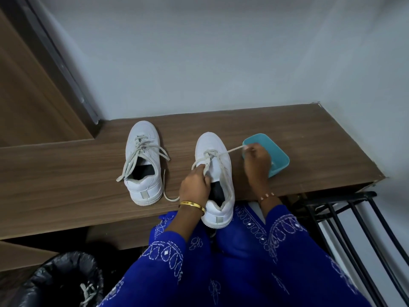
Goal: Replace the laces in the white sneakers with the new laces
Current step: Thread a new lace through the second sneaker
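Wooden bench top [287, 129]: bears both sneakers and a tray. The near sneaker overhangs its front edge at the heel; a hard pull could, in my judgement, tip it off toward the lap.

Bin with black liner [55, 282], lower left on the floor: holds a pale lace-like strand [87, 292]; whether it is a discarded lace cannot be told. The bin is partly cut off by the frame.

Black metal rack [354, 218], lower right: cut off by the frame; contents not visible.

Left-hand sneaker [141, 165]: stands on the bench, well apart from the hands, laced loosely, with long loose ends [168, 193] trailing on the wood toward the other shoe. Risk: these ends may snag under the left wrist. Whether its lace is old or new cannot be told.

Right-hand sneaker [218, 173]: toe pointing to the wall, between the two hands. Its heel and opening are partly hidden by the left hand.

Teal tray [281, 160]: just beside the right-hand sneaker, largely hidden by the right hand; contents not visible.

Left hand [194, 185]: fingers curled over the tongue edge, gripping the sneaker steady. If that grip slips, the shoe probably drags sideways.

Right hand [257, 160]: fingertips pinch the lace end, drawn taut out to the side over the tray.

Lace [230, 150]: runs from the upper eyelets to the right hand. Risk: uneven ends, or a twisted pass. Which eyelet it leaves is too small to make out.
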